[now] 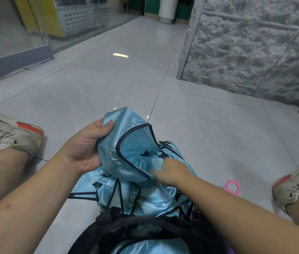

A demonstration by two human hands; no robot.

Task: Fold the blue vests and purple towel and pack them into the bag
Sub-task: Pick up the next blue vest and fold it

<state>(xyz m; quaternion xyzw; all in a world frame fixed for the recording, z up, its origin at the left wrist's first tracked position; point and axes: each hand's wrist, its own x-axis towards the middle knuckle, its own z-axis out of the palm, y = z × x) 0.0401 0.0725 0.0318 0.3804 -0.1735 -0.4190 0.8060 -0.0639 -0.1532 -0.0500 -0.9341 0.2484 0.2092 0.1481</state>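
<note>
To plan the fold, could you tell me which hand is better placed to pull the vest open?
Probably the right hand: its fingers are tucked into the blue vest, while the left hand grips the bunched edge.

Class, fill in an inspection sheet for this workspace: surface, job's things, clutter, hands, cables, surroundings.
Surface: glossy tiled floor.
Job's things: blue vest held up, unfolded; more vests heaped below it; black bag open, blue fabric inside. A purple edge shows beside the bag; whether it is the towel I cannot tell.
Clutter: pink object, partly hidden.
Hands: left hand grips the vest; right hand pinches its trim.
Cables: nothing seen.
Surroundings: textured grey wall, glass partition, white bin, the person's shoes.
</note>
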